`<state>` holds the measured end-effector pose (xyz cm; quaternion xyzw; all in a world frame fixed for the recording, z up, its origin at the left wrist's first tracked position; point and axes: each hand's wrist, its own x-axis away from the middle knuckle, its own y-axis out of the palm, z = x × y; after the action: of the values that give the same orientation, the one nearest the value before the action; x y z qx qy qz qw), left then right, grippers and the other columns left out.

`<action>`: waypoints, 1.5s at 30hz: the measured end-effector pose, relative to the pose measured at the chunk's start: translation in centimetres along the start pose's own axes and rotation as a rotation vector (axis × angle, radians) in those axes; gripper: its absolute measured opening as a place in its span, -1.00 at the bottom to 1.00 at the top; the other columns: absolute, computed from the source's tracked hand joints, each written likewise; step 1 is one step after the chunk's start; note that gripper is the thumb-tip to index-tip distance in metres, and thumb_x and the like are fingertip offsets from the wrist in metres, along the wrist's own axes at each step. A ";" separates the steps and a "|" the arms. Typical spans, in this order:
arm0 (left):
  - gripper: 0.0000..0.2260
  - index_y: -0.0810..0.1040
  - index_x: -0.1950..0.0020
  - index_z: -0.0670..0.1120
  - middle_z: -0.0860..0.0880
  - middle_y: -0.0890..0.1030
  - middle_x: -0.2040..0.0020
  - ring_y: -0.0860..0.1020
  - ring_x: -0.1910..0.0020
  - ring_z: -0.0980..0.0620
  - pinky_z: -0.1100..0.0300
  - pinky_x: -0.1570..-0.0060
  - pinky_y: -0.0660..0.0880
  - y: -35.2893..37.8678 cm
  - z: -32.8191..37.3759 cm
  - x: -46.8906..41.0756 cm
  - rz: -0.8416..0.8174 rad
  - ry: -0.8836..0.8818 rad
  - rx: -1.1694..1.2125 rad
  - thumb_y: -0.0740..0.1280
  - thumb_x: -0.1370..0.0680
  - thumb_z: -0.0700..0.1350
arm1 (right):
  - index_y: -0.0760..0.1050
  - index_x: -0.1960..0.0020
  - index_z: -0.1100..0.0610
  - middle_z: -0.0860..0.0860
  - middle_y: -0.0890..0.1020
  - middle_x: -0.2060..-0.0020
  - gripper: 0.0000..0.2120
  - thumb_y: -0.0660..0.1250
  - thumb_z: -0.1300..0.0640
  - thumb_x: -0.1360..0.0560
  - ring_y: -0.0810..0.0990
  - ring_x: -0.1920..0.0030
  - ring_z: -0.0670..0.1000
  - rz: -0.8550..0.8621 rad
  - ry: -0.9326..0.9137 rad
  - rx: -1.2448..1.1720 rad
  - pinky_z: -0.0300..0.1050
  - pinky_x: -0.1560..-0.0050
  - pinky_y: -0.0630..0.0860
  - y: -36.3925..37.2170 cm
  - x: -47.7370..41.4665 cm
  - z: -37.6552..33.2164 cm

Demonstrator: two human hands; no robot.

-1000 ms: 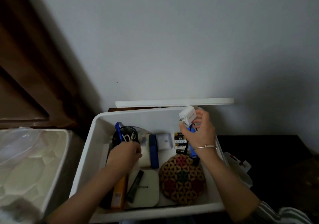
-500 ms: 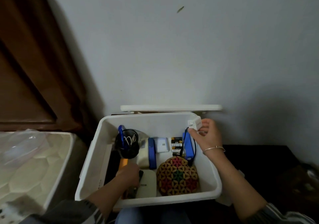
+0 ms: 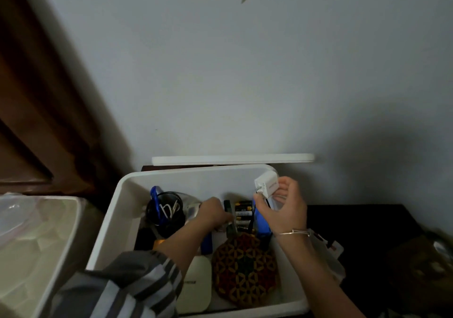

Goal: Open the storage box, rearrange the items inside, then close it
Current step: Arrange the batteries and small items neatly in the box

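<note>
Above open white storage box [image 3: 208,180], right hand [image 3: 284,212] fingers pinching white charger [image 3: 267,186], left hand [image 3: 213,213] gripping dark stick [image 3: 228,207]

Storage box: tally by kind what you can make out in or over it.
Blue plastic pieces: 3
Black mesh cup: 1
Pack of batteries: 1
Round patterned woven mat: 1
Cream rounded pad: 1
White cube charger, in right hand: 1
Dark slim stick, in left hand: 1
Total: 9

White box [image 3: 117,219], striped sleeve [image 3: 127,286], geometric-patterned trivet [image 3: 245,271]
</note>
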<state>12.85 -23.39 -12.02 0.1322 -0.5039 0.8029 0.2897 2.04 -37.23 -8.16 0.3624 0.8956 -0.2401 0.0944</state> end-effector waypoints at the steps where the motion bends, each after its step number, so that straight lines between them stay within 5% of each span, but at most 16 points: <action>1: -0.65 0.57 -0.07 -0.23 -0.17 0.65 -0.03 0.64 -0.03 -0.09 0.10 0.00 0.58 0.3 0.4 -0.8 0.003 -0.004 -0.022 0.45 -0.46 0.02 | 0.40 -0.14 0.11 -0.12 0.53 0.09 -0.44 0.59 0.11 -0.25 0.54 0.11 -0.24 0.010 -0.007 -0.005 -0.59 0.17 0.42 0.0 0.0 0.0; 9: -0.63 0.59 -0.08 -0.21 -0.17 0.67 0.01 0.64 0.02 -0.08 0.13 0.14 0.51 3.5 0.0 -3.9 0.060 0.056 -0.038 0.42 -0.49 0.08 | 0.41 -0.16 0.14 -0.09 0.57 0.05 -0.43 0.58 0.10 -0.24 0.57 0.03 -0.26 0.028 -0.032 -0.049 -0.58 0.09 0.42 -0.4 -0.1 0.3; 13: -0.75 0.60 0.19 -0.16 -0.14 0.68 0.16 0.63 0.19 -0.03 0.20 0.28 0.44 3.8 -1.0 -3.9 0.127 0.034 -0.022 0.45 -0.47 0.02 | 0.41 -0.15 0.12 -0.11 0.57 0.05 -0.44 0.58 0.10 -0.24 0.56 0.01 -0.29 0.032 -0.007 -0.092 -0.56 0.07 0.44 -0.5 -0.2 0.4; 17: -0.64 0.38 0.41 -0.05 -0.14 0.66 0.21 0.56 0.30 0.00 0.19 0.33 0.42 4.4 -1.3 -3.8 0.172 0.010 -0.036 0.45 -0.48 0.03 | 0.41 -0.15 0.08 -0.12 0.57 0.05 -0.44 0.58 0.08 -0.24 0.56 -0.01 -0.27 0.032 0.007 -0.105 -0.55 0.07 0.44 -0.5 -0.1 0.2; 25: -0.80 0.59 0.01 -0.16 -0.13 0.66 0.04 0.63 0.07 -0.08 0.07 0.12 0.57 5.0 -0.6 -3.3 0.228 0.012 -0.093 0.39 -0.53 -0.02 | 0.41 -0.15 0.11 -0.09 0.58 0.04 -0.44 0.57 0.08 -0.25 0.58 0.02 -0.20 0.024 0.007 -0.091 -0.54 0.07 0.44 -0.5 0.0 -0.1; 35: -0.70 0.33 0.21 0.00 -0.01 0.47 0.17 0.58 0.13 -0.04 0.19 0.32 0.37 5.5 -1.3 -2.8 0.182 0.066 -0.109 0.46 -0.44 0.03 | 0.40 -0.17 0.11 -0.10 0.55 0.03 -0.42 0.57 0.05 -0.25 0.55 0.01 -0.23 0.014 0.008 -0.060 -0.57 0.07 0.44 -0.4 0.0 -0.1; 40: -0.77 0.56 -0.02 -0.12 -0.09 0.62 -0.03 0.61 0.01 -0.08 0.13 0.15 0.51 5.8 -1.4 -3.1 0.180 0.010 -0.190 0.43 -0.48 0.00 | 0.40 -0.17 0.12 -0.12 0.55 0.03 -0.42 0.58 0.09 -0.25 0.56 0.01 -0.24 0.016 0.004 -0.056 -0.55 0.07 0.45 -0.4 -0.1 0.1; 45: -0.78 0.54 0.06 -0.15 -0.09 0.60 0.03 0.58 0.05 -0.04 0.18 0.21 0.40 5.0 -0.9 -2.6 0.187 0.006 -0.151 0.41 -0.51 0.00 | 0.40 -0.18 0.11 -0.18 0.53 0.03 -0.41 0.56 0.02 -0.25 0.56 0.01 -0.26 0.012 0.003 -0.063 -0.54 0.07 0.45 -0.5 -0.1 0.1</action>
<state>12.02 -25.04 -17.40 0.0600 -0.5721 0.7866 0.2244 1.76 -37.61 -8.02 0.3649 0.9007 -0.2105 0.1061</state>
